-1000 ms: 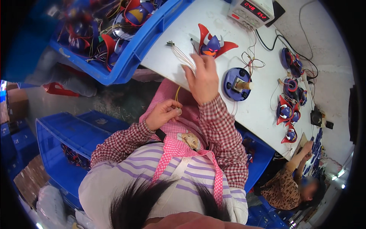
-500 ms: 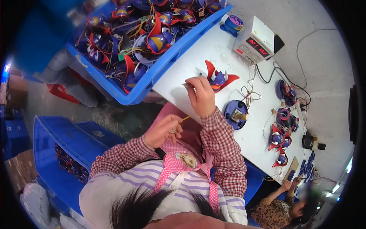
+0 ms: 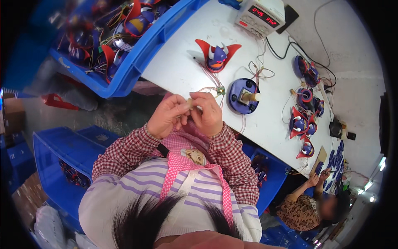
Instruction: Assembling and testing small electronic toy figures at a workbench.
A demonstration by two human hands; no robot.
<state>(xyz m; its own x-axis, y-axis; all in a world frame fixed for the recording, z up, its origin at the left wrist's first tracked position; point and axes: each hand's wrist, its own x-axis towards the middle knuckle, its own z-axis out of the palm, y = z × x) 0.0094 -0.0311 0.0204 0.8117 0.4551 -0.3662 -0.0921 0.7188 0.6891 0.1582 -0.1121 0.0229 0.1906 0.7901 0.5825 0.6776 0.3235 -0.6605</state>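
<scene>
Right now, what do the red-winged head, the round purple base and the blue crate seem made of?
Red-winged head: probably moulded plastic, glossy, by its smooth curves and highlights. Round purple base: likely hard plastic, by its smooth rim; gloss unclear. Blue crate: apparently plastic, semi-gloss, by its moulded rim and soft reflections.

This looks like a factory workshop for electric toys: a long white table [image 3: 172, 68] carries a red-winged toy head [image 3: 217, 59] with wires trailing from it, a power supply [image 3: 258, 20] with a lit red display, and similar toys [image 3: 300, 123] grouped toward the right. A blue crate [image 3: 124, 79] heaped with more wired toys stands at the left, blue bins [image 3: 52, 155] sit lower down, and a co-worker [image 3: 299, 212] is busy farther along.
</scene>
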